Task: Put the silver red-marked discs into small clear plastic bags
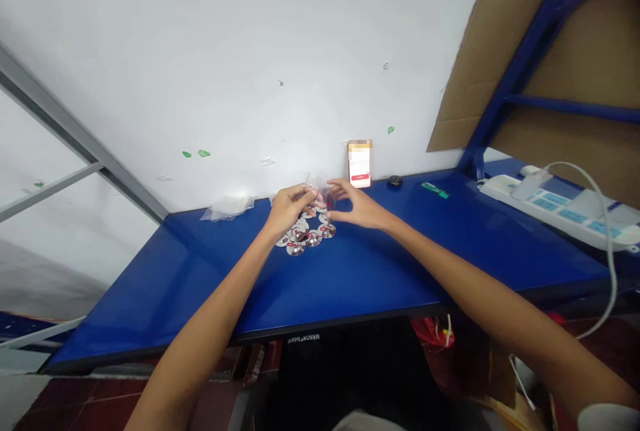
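Note:
My left hand (290, 208) and my right hand (357, 206) meet over the back middle of a blue table (350, 278). Between their fingertips they pinch a small clear plastic bag (320, 196) with something red and silvery inside. Just below the hands lies a cluster of several round shiny discs (307, 236) with red marks, flat on the table. The left hand's fingers curl over the bag's left edge, and the right hand's thumb and fingers grip its right edge. What the bag holds is too small to tell.
A white and red card (360, 163) leans on the white wall. Next to it sit a small black round object (395, 180) and a green strip (435, 190). Crumpled clear bags (227, 208) lie at back left. A white power strip (560, 208) with cable lies at right under a blue shelf frame.

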{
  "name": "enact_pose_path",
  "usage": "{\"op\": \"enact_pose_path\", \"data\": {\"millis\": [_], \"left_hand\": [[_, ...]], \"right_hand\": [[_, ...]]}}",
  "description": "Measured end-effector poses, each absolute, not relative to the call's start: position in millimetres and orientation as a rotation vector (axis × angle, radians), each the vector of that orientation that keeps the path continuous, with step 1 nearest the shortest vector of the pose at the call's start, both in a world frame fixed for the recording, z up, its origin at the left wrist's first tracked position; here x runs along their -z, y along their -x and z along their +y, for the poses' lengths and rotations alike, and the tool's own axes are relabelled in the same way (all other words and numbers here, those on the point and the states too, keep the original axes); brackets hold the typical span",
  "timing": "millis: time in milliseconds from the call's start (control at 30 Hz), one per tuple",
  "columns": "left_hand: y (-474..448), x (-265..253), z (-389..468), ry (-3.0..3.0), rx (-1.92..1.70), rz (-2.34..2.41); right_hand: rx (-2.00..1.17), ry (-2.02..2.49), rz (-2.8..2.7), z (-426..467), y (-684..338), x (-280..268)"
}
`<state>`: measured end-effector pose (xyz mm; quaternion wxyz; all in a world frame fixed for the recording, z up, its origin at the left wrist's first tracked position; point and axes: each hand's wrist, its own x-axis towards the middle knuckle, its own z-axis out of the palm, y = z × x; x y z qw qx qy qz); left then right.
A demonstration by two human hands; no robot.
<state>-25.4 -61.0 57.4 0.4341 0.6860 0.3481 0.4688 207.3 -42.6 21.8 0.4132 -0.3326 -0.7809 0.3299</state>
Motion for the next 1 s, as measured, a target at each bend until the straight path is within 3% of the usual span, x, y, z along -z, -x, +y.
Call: {"op": "enact_pose_path", "data": {"millis": [200, 467, 633, 1000], "left_hand": [[23.1, -56.2, -66.6, -1.828, -1.112, 0.894], [46.1, -74.5, -64.2, -2.107, -0.941, 0.921], [51.0, -73.3, -62.4, -2.064, -0.637, 0.804], [47.4, -67.5, -60.5, -2.246, -0.598, 0.906]], "right_hand": [[-0.465, 0.884, -2.169, -55.3, -199.9, -18.8], [-0.343, 0.977, -2.174, -50.7, -205.3, -19.7], [-0.336, 0.991, -2.224, -51.0, -206.2, -18.5], [-0.265, 0.944, -2.242, -45.5, -209.3, -14.1]]}}
